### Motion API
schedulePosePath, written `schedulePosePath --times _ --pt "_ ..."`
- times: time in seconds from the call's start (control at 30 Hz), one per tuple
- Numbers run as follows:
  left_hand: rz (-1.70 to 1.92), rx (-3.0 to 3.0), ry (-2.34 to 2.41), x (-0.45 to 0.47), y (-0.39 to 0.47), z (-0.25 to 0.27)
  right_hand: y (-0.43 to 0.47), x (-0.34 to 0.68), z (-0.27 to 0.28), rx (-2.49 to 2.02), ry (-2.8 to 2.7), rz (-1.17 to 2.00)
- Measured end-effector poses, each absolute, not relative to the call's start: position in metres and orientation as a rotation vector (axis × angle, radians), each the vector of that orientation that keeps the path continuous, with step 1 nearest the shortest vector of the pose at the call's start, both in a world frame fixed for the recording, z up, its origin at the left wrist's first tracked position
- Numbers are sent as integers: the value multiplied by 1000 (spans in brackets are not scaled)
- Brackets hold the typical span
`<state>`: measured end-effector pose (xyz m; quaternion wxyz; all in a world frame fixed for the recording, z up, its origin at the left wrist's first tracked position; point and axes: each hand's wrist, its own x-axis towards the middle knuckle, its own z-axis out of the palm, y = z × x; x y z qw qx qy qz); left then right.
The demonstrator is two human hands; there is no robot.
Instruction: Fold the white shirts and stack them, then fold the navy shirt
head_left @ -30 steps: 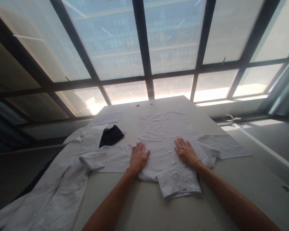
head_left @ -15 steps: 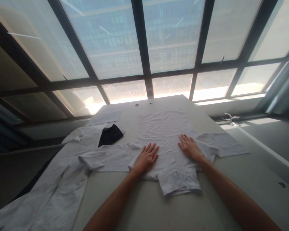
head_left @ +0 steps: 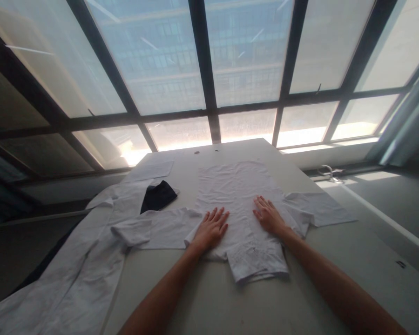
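Observation:
A white short-sleeved shirt (head_left: 235,193) lies spread flat on a pale table (head_left: 202,298), collar end toward me. My left hand (head_left: 210,227) rests palm down on the shirt's left half, fingers apart. My right hand (head_left: 267,216) lies flat on the right half near the right sleeve (head_left: 317,207). Neither hand grips anything. The left sleeve (head_left: 157,228) stretches out to the left.
A larger white garment (head_left: 87,270) drapes over the table's left edge, with a black cloth (head_left: 158,195) on it. A sheet of paper (head_left: 150,170) lies at the far left. Large windows (head_left: 209,70) stand beyond the table's far edge.
My left hand has slid forward and to the right across the shirt. My right hand moved forward slightly, then drifted a little to the left. The shirt stays flat.

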<state>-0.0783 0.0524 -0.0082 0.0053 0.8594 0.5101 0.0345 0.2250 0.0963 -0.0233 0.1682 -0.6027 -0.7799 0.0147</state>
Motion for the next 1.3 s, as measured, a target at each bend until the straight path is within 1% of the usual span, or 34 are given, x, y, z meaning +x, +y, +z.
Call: schedulePosePath --times 0.1,0.33,0.43,0.53,0.67,0.8,0.97,1.13,1.3 --pt "114 2698 1611 -77 51 -9 89 215 -22 -1680 -2354 129" --pt "116 2712 1627 -78 21 -12 61 223 -23 -1675 -2438 129" --pt "65 2673 1624 -77 15 -10 50 225 -24 -1664 -2452 129" --pt "8 2627 1615 -62 24 -2 46 224 -24 -1680 -2444 141" --pt "171 2656 1527 -20 52 2 48 223 -24 -1669 -2440 144" --pt "166 2670 1476 0 80 -8 51 223 -28 -1688 -2429 145" --pt "86 2634 1580 -43 106 -12 51 224 -31 -1680 -2437 141" --pt "25 2442 1906 -98 129 -11 52 224 -30 -1674 -2443 158" --pt "-36 2335 2049 -103 138 -7 52 225 -30 -1680 -2436 182"
